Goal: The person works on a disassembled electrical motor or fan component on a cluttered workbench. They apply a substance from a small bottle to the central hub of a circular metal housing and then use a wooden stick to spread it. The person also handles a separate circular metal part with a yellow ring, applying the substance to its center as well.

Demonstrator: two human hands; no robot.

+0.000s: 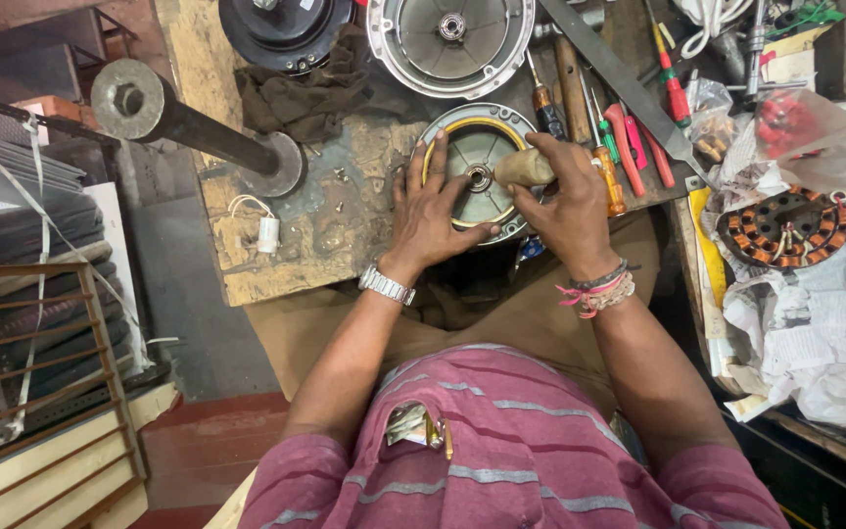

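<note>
while the round metal motor cover (472, 167) lies flat on the worn wooden bench (247, 196), near its front edge and just ahead of the person's lap, both hands work on it. left hand (430, 206) rests spread over the cover's left half, fingers wide and pressing down, thumb toward the rim. right hand (565, 201) is closed around a pale wooden handle (524, 168), whose end points at the central bearing (479, 178). judged by its look, the cover is a stiff cast part, moderately heavy and not fragile, though its smooth dished face may be slippery; the outer rim offers the surest grip. a second, larger cover (450, 44) sits just beyond it, a dark rag (310, 93) to the left, and screwdrivers with red and orange handles (629, 147) to the right. a copper-wound stator (785, 227) lies on crumpled paper, well apart at far right.
</note>
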